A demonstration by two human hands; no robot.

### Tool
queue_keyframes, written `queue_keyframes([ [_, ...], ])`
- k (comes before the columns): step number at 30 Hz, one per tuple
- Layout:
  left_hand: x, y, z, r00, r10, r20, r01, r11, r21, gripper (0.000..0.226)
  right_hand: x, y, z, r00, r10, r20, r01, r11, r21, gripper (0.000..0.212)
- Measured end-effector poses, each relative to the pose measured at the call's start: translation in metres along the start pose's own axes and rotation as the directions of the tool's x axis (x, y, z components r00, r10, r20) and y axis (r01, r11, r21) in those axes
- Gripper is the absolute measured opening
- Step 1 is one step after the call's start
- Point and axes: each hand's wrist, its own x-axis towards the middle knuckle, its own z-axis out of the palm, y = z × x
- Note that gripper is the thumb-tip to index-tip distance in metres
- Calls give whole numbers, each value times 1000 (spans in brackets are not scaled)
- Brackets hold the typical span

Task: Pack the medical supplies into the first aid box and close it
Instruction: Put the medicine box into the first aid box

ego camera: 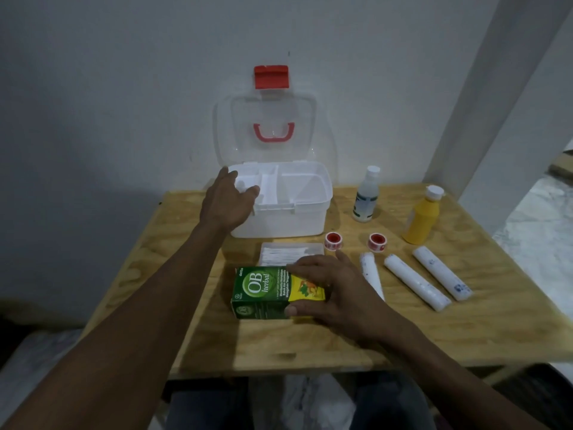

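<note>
The right hand (pixel 333 287) is clamped over the yellow end of the green herbal medicine carton (pixel 266 293), thumb on the near side and fingers across the top, so that end's print is covered. The left hand (pixel 228 201) lies loosely spread, gripping nothing, on the front-left rim of the white first aid box (pixel 297 212), its fingertips dipping into the left tray compartment. The box sits at twelve o'clock from the carton, its clear lid (pixel 266 131) standing upright against the wall. A flat clear packet (pixel 291 254) lies between box and carton, partly hidden by the right hand. At two o'clock rest two red-cored tape rolls (pixel 333 241), then three white rolled bandages (pixel 417 287), the nearest half concealed by the wrist. Farther back stand a clear bottle (pixel 367 195) and a yellow bottle (pixel 423 218), labels unreadable.
</note>
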Motion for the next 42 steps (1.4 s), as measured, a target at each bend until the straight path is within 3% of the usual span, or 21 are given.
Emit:
queue_keyframes([
  [9, -3, 3, -3, 1000, -5, 5, 5, 1000, -3, 69, 13, -12, -57, 986, 47, -161, -4, 966, 257, 58],
  [13, -3, 1, -4, 1000, 17, 1, -17, 999, 30, 67, 40, -7, -94, 971, 34, -238, 18, 977, 212, 54],
  [19, -1, -1, -1, 1000, 16, -19, -17, 1000, -6, 65, 90, 17, -134, 961, 85, -265, -62, 994, 95, 59],
  [27, -2, -3, 1, 1000, 13, -12, -13, 1000, 6, 64, 135, 48, -148, 985, 112, -128, -125, 988, -95, 56],
  [35, -1, -1, -1, 1000, 13, 3, -13, 999, 40, 64, 176, 43, -127, 990, 102, 99, -65, 945, -320, 54],
  [42, 1, -2, 1, 1000, -5, 10, 4, 999, 49, 65, 189, 41, -104, 983, 87, 163, -31, 948, -316, 54],
])
